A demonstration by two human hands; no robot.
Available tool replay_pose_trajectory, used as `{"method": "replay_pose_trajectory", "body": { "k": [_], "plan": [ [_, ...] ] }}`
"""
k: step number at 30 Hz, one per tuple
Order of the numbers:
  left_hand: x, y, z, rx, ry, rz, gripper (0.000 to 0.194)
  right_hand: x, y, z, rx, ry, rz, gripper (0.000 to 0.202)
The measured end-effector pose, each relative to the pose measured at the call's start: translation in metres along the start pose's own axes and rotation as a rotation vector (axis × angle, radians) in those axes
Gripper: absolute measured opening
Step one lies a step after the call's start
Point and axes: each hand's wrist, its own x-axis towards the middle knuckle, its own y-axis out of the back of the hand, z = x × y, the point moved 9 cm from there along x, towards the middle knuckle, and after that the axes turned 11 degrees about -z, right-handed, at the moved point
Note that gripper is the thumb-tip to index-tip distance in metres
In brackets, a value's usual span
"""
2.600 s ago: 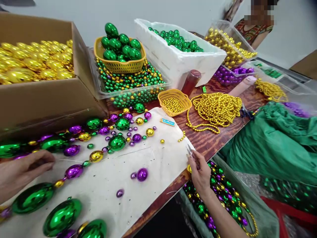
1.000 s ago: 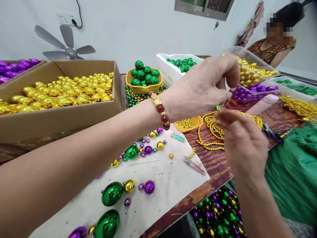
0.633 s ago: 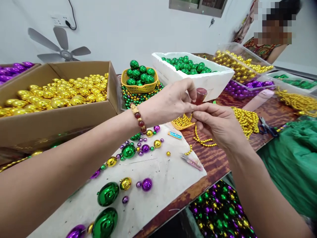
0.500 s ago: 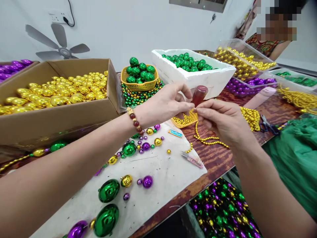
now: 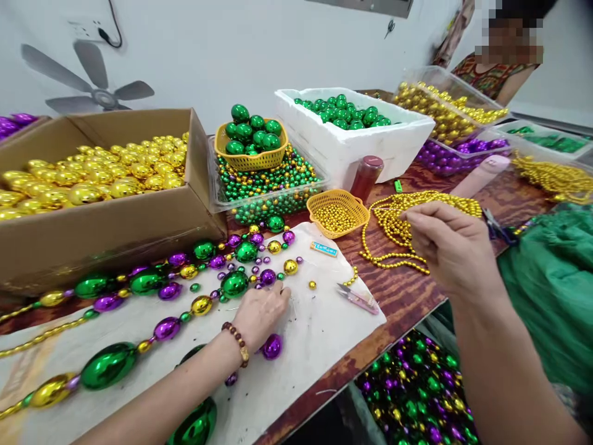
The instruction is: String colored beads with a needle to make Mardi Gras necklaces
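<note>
My left hand [image 5: 263, 312], with a beaded bracelet [image 5: 237, 342] at the wrist, is down on the white cloth [image 5: 324, 352]. Its fingers are bent together beside a purple bead [image 5: 267, 277] and a large green bead [image 5: 234, 284]; the fingertips and anything in them are hidden. A thin needle-like line shows by that hand. Above the table's right side, my right hand [image 5: 451, 247] is closed in a pinch. Something very thin seems to stick out from its fingertips, too fine to name. Behind it lie strings of small gold beads [image 5: 393, 262].
Thread snips [image 5: 356, 298] and a loose gold bead [image 5: 312, 285] lie on the cloth. Behind are a yellow basket [image 5: 364, 217] of gold beads, a dark red bottle [image 5: 367, 179], a cardboard box [image 5: 152, 216] and a white foam box [image 5: 352, 151]. A person [image 5: 498, 71] is at the far right.
My left hand has left my right hand and come down to the cloth among the beads. The right hand stays raised and pinched. The view has shifted slightly.
</note>
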Motion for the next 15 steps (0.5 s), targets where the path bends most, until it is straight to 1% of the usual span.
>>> {"method": "replay_pose_trajectory", "body": {
  "k": [2, 4, 6, 10, 15],
  "plan": [
    [0.003, 0.002, 0.001, 0.017, -0.001, 0.004, 0.029, -0.001, 0.006, -0.002, 0.010, 0.030, 0.022, 0.004],
    [0.006, 0.003, 0.001, 0.030, -0.009, 0.008, 0.029, 0.000, 0.014, -0.010, 0.004, 0.084, 0.050, 0.005],
    [0.007, 0.002, 0.002, 0.043, -0.017, 0.009, 0.029, -0.001, 0.017, -0.015, -0.001, 0.098, 0.056, 0.007],
    [0.007, 0.001, 0.004, 0.066, -0.027, 0.015, 0.028, -0.011, 0.015, -0.004, 0.023, 0.023, 0.038, 0.006],
    [0.005, 0.000, 0.005, 0.090, -0.033, 0.027, 0.028, -0.030, 0.011, 0.009, 0.078, -0.017, 0.038, 0.007]
  ]
}}
